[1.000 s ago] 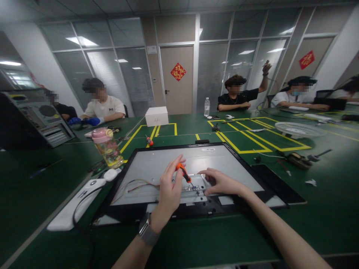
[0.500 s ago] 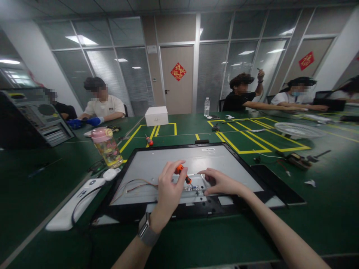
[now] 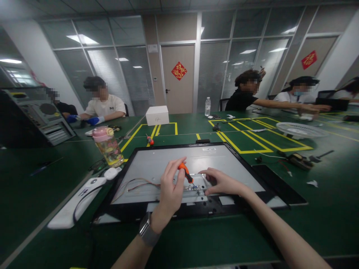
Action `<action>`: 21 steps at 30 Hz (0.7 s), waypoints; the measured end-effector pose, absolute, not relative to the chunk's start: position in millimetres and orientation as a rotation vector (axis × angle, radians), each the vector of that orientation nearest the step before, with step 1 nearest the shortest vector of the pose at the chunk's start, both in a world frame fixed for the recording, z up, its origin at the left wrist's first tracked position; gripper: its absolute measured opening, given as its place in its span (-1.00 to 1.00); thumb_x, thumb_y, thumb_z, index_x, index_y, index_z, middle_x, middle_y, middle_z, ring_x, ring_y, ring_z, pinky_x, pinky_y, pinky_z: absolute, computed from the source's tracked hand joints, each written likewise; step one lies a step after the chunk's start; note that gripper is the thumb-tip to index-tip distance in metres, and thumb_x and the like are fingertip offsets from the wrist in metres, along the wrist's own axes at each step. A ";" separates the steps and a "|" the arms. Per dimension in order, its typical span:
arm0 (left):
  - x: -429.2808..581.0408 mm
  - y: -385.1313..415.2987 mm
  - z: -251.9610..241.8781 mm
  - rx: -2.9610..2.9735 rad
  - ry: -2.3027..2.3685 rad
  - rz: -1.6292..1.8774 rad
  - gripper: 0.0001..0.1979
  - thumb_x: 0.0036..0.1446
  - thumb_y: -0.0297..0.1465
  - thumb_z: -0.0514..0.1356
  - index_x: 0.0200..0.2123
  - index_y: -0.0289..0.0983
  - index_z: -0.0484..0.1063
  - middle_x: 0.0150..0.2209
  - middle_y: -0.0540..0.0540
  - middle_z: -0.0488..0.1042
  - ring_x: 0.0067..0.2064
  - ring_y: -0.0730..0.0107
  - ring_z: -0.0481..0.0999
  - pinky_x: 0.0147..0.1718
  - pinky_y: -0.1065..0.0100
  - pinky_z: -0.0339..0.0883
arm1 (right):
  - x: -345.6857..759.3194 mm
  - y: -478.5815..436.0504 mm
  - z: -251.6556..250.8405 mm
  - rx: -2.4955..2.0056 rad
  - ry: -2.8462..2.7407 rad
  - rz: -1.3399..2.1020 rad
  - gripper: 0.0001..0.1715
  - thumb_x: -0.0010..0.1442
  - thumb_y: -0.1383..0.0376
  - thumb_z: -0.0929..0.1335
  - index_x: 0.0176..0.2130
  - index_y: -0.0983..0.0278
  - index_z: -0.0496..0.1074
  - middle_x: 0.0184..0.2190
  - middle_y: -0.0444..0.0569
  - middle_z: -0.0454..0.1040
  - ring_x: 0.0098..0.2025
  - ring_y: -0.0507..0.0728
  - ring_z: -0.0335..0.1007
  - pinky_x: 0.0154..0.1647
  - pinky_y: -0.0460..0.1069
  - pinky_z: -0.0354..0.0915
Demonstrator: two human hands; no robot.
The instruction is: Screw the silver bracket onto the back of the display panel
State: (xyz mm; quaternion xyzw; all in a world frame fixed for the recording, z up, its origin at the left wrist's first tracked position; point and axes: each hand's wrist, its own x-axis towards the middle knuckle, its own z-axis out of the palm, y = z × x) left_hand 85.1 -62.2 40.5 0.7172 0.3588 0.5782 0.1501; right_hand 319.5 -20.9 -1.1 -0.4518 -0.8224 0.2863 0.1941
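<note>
A display panel (image 3: 157, 158) with a black frame lies face down on the green table. My left hand (image 3: 171, 186), with a watch at the wrist, is closed around an orange and black screwdriver (image 3: 186, 172). Its tip points down at a small circuit board (image 3: 193, 188) by the panel's near edge. Curled round the right end of a metal bracket (image 3: 200, 179) there, my right hand (image 3: 220, 182) has index finger and thumb at opposite sides of it. Thin wires (image 3: 140, 180) run left from under my left hand.
A white power strip (image 3: 75, 203) and a pink-lidded bottle (image 3: 108, 145) stand left of the panel. A black strip-like panel (image 3: 277, 185) lies at right. Further back are a red screwdriver (image 3: 150, 140), a white box (image 3: 157, 116) and a round grille (image 3: 300, 130). Several people sit opposite.
The orange screwdriver handle has tilted or turned slightly in my left hand. My right hand stays at the bracket. Across the table, one person has leaned further right.
</note>
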 end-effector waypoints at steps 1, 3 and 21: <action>85.5 -62.1 40.3 2.066 1.016 1.659 -0.70 0.29 -0.42 0.01 0.03 -0.25 0.39 -0.13 -0.14 0.47 -0.10 0.30 0.47 -0.12 0.30 0.33 | 319.5 -21.0 -1.1 -1.267 -2.308 0.802 -0.20 -0.08 0.12 0.53 0.12 0.23 0.34 -0.31 -0.11 0.27 -0.29 0.13 0.28 -0.26 -0.02 0.24; 86.5 -61.6 39.7 2.078 1.020 1.683 -0.73 0.27 -0.42 0.07 0.00 -0.24 0.42 -0.17 -0.12 0.49 -0.13 0.31 0.48 -0.12 0.31 0.33 | 319.4 -21.3 -0.6 -1.266 -2.308 0.801 -0.19 -0.09 0.12 0.54 0.12 0.23 0.34 -0.32 -0.11 0.27 -0.29 0.12 0.27 -0.25 -0.02 0.24; 85.4 -60.0 40.2 2.033 1.030 1.649 -0.68 0.28 -0.43 0.00 0.06 -0.23 0.37 -0.15 -0.11 0.41 -0.12 0.33 0.43 -0.13 0.32 0.30 | 318.2 -22.5 1.9 -1.287 -2.297 0.810 -0.18 -0.10 0.12 0.54 0.12 0.25 0.35 -0.32 -0.09 0.30 -0.29 0.14 0.28 -0.27 -0.01 0.24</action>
